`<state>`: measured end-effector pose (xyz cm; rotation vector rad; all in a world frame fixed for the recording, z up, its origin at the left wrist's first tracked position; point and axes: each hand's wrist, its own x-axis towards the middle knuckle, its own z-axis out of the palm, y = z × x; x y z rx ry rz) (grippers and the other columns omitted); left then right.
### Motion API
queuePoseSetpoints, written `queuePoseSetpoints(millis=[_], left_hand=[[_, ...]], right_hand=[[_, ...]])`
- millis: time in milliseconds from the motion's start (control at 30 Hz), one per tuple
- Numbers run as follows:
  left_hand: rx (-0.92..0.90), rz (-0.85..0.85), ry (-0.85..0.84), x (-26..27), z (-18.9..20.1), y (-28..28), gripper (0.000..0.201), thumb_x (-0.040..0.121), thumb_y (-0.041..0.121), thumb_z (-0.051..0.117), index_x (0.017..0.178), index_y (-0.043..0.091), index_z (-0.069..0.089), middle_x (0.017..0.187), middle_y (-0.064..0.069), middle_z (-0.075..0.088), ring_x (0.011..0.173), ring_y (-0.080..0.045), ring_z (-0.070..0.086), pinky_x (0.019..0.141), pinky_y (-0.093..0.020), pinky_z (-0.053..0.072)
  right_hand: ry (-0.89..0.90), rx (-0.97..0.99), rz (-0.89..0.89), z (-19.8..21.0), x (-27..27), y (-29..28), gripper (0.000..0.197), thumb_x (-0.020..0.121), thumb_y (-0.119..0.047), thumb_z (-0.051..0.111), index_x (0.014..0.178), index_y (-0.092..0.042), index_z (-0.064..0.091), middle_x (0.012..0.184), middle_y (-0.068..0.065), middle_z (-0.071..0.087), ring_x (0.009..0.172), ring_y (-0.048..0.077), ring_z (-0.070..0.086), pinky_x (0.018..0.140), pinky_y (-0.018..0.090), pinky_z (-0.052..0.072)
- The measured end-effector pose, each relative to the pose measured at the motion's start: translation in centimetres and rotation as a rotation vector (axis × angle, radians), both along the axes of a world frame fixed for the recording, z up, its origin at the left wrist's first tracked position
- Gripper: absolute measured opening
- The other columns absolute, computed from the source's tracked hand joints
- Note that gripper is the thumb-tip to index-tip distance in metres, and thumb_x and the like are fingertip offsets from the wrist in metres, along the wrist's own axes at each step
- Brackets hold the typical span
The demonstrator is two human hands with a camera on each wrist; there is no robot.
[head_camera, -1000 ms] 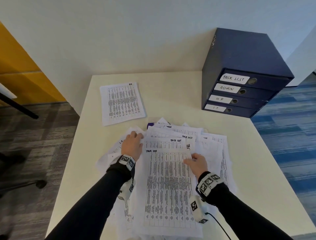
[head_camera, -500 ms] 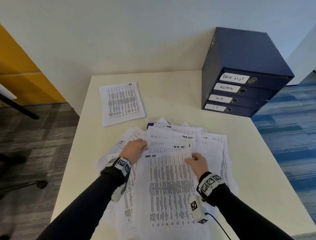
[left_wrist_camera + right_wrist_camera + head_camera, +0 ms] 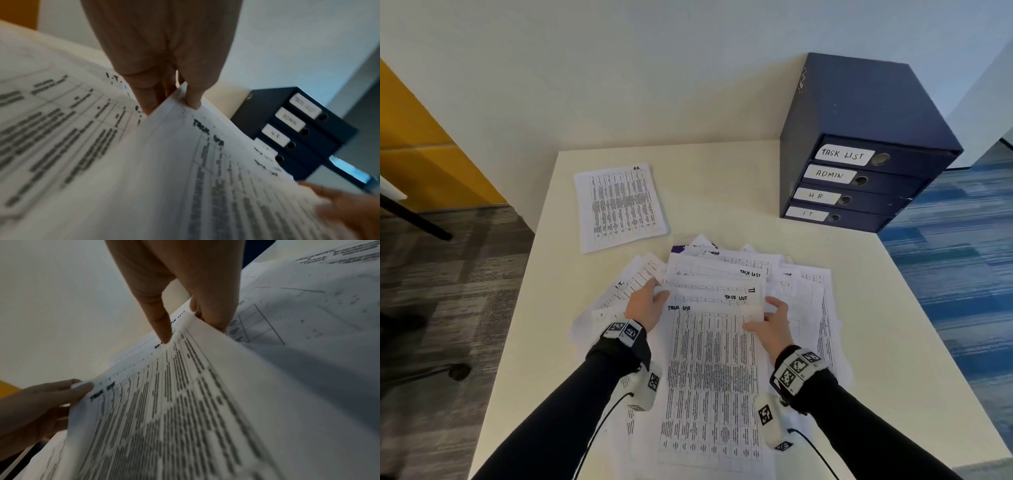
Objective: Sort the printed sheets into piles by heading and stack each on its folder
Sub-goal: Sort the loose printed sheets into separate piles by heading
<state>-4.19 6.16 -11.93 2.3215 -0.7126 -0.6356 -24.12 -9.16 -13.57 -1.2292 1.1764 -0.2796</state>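
Observation:
A printed sheet headed TASK LIST (image 3: 710, 377) lies on top of a loose heap of printed sheets (image 3: 804, 301) on the table's near half. My left hand (image 3: 650, 301) pinches its top left corner, thumb above and fingers below, as the left wrist view shows for the left hand (image 3: 179, 97). My right hand (image 3: 770, 322) pinches the top right corner; the right wrist view shows the right hand (image 3: 185, 321) with the sheet (image 3: 185, 402) lifted off the heap. A sheet marked I.T. (image 3: 633, 284) sticks out at the left. One neat pile (image 3: 618, 205) sits at the back left.
A dark blue stack of folders (image 3: 859, 147) labelled TASK LIST, ADMIN, HR and IT stands at the table's back right corner. The cream table (image 3: 722, 181) meets a white wall behind. Grey carpet lies to the left, blue carpet to the right.
My left hand slid from the left sheets to the top sheet's left corner and took hold of it. My right hand kept its corner; the sheet has risen off the heap.

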Motion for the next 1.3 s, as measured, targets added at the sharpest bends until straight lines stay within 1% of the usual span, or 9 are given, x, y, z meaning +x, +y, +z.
queuePoseSetpoints(millis=[133,233,367,467,600,700,800,933,1300], left_hand=[[-0.094,0.242,0.086,0.0,-0.5,-0.4,0.038,0.089,0.043,0.057,0.107,0.011,0.049,0.108,-0.01,0.049,0.099,-0.029,0.052,0.087,-0.036,0.044],[-0.246,0.333,0.26,0.0,0.7,-0.4,0.083,0.072,0.069,0.056,0.131,0.011,0.04,0.125,-0.008,0.04,0.116,-0.024,0.044,0.101,-0.036,0.038],[-0.303,0.239,0.461,0.6,1.3,-0.1,0.11,0.055,0.084,0.053,0.137,0.013,0.04,0.131,-0.004,0.051,0.117,-0.021,0.051,0.104,-0.041,0.039],[-0.305,0.148,0.58,0.3,1.0,0.2,0.084,0.059,0.056,0.081,0.127,0.015,0.055,0.121,-0.003,0.065,0.111,-0.021,0.061,0.1,-0.046,0.045],[-0.224,0.165,0.496,-0.2,-0.5,0.8,0.045,0.081,0.005,0.071,0.123,0.009,0.056,0.116,-0.012,0.065,0.104,-0.028,0.063,0.097,-0.048,0.047],[-0.179,0.182,0.454,-0.1,-1.2,1.2,0.044,0.083,0.003,0.068,0.124,0.008,0.054,0.115,-0.014,0.064,0.1,-0.028,0.061,0.092,-0.043,0.048],[-0.18,0.209,0.457,0.0,-1.5,1.3,0.043,0.084,0.0,0.066,0.124,0.007,0.053,0.112,-0.013,0.062,0.099,-0.027,0.059,0.087,-0.038,0.046],[-0.193,0.227,0.487,0.1,-1.6,1.4,0.043,0.083,0.0,0.066,0.123,0.009,0.054,0.114,-0.014,0.063,0.105,-0.031,0.06,0.094,-0.044,0.046],[-0.19,0.222,0.5,0.1,-1.4,1.8,0.04,0.083,0.003,0.068,0.119,0.013,0.055,0.113,-0.013,0.065,0.103,-0.032,0.062,0.094,-0.048,0.047]], right_hand=[[-0.025,0.055,-0.012,0.3,0.1,0.3,0.064,0.076,0.017,0.06,0.129,-0.011,0.039,0.115,0.016,0.057,0.102,0.029,0.058,0.091,0.041,0.049],[-0.182,0.135,0.054,1.4,-0.1,-0.9,0.047,0.079,0.017,0.056,0.121,-0.004,0.057,0.108,0.011,0.067,0.103,0.028,0.061,0.097,0.045,0.046],[-0.307,0.209,0.032,2.7,0.0,-2.8,0.043,0.082,0.018,0.052,0.118,-0.003,0.058,0.106,0.013,0.068,0.097,0.025,0.066,0.076,0.033,0.055],[-0.234,0.2,0.004,2.1,0.9,-3.0,0.045,0.082,0.018,0.052,0.123,-0.002,0.052,0.118,0.018,0.062,0.105,0.029,0.06,0.09,0.044,0.05],[-0.008,0.217,0.26,1.8,2.0,-3.3,0.032,0.09,-0.006,0.059,0.12,-0.006,0.051,0.115,0.011,0.061,0.103,0.027,0.058,0.094,0.046,0.047],[0.156,-0.019,0.114,1.1,2.1,-7.1,0.025,0.09,-0.008,0.058,0.115,-0.004,0.06,0.092,0.009,0.065,0.078,0.022,0.063,0.083,0.038,0.055],[0.37,-0.267,-0.144,0.7,1.4,-11.7,0.033,0.09,-0.007,0.052,0.123,-0.006,0.055,0.114,0.012,0.056,0.104,0.028,0.057,0.09,0.032,0.043],[0.565,-0.302,0.024,-0.5,1.1,-14.4,0.031,0.092,-0.018,0.046,0.116,-0.008,0.063,0.125,0.015,0.059,0.116,0.031,0.053,0.099,0.033,0.042],[0.1,-0.335,-0.005,0.3,-1.1,-10.6,0.02,0.085,-0.013,0.065,0.074,-0.018,0.049,0.085,0.002,0.061,0.082,0.021,0.055,0.079,0.031,0.041]])
